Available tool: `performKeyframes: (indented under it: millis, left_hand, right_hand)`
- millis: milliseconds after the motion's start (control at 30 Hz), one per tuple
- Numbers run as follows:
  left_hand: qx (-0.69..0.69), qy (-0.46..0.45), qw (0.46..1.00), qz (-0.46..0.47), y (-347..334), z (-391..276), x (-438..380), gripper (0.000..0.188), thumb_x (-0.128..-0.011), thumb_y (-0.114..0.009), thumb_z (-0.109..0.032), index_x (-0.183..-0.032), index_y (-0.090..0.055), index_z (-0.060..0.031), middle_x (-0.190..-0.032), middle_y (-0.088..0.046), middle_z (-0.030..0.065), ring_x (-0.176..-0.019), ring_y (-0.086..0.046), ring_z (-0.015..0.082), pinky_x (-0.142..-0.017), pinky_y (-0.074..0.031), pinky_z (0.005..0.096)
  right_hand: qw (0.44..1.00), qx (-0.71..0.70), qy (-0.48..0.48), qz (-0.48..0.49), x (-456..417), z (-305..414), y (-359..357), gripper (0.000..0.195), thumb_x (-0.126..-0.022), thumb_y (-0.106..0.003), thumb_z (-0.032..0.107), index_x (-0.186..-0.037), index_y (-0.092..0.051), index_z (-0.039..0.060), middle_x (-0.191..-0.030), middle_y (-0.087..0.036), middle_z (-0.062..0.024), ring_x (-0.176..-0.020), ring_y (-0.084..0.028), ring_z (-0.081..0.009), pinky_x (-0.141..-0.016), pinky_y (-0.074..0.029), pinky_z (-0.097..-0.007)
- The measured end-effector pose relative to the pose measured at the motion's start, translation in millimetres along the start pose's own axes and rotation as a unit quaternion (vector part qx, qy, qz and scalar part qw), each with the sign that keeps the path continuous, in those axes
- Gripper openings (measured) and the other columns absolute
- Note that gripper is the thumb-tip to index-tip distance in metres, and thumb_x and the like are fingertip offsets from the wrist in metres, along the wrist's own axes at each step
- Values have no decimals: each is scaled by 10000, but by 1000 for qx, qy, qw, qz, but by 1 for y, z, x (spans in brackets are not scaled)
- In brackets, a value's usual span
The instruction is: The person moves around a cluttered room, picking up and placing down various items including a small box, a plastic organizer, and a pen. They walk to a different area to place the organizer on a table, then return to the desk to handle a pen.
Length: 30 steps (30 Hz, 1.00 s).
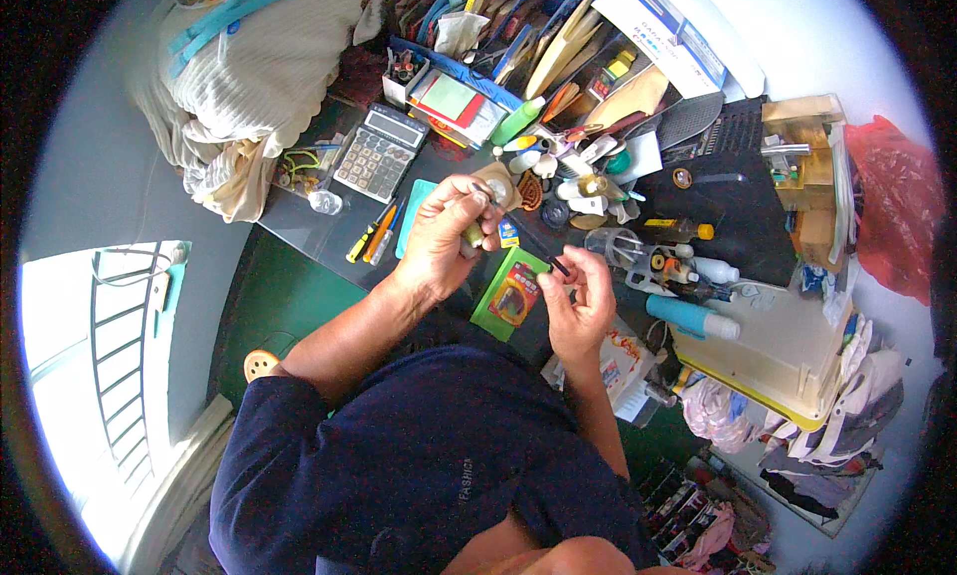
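Note:
My left hand (448, 235) is closed around a small yellow-green cylinder (472, 235), mostly hidden by the fingers; its kind is unclear. The same fingers pinch one end of a thin dark rod or cord (523, 235). It slants down to my right hand (579, 298), whose thumb and fingers grip its black end. Below and between the hands, a green notebook or card (484, 306) lies on the dark desk (299, 235) with a red-and-yellow blister pack (516, 297) on it. A small blue-and-yellow box (509, 233) sits just beyond.
Left of my left hand lie screwdrivers (365, 239), a teal flat object (416, 212) and a calculator (381, 153). Bottles (714, 270), a clear jar (609, 242) and a blue roll (677, 315) crowd the right. Blue organisers (456, 73) line the back; a plastic lid (785, 351) stands farther right.

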<state>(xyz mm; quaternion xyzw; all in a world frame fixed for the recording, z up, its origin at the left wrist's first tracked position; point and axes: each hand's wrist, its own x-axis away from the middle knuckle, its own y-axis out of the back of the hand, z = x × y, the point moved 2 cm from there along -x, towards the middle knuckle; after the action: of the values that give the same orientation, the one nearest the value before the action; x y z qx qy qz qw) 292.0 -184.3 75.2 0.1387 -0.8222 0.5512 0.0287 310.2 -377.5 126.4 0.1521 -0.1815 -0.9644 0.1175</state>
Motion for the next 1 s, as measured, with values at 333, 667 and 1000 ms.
performKeyframes:
  millis: [333, 667, 1000]
  left_hand:
    - [0, 5, 1000, -5, 0, -3, 1, 99, -962, -664, -153, -1028, -607, -106, -852, -588, 51, -744, -555, 152, -603, -478, 286]
    - [6, -2, 1000, 3, 3, -3, 1, 117, -961, -665, -162, -1042, -603, -107, -864, -588, 51, -743, -550, 149, -601, -476, 289]
    - [5, 5, 1000, -1, 5, -4, 0, 115, -963, -663, -158, -1048, -606, -106, -860, -591, 54, -743, -555, 151, -602, -480, 295]
  right_hand:
    - [996, 80, 43, 22, -1, 2, 5, 261, -877, -744, 78, -1106, -663, -17, -916, -703, -118, -714, -659, -177, -699, -532, -326]
    - [994, 95, -5, 61, 2, -8, 6, 167, -911, -705, 28, -1049, -644, -44, -967, -684, -117, -732, -632, -136, -685, -521, -273]
    - [994, 88, 5, 57, -4, 1, 0, 151, -929, -688, 57, -1055, -656, -22, -894, -674, -102, -745, -643, -191, -683, -525, -306]
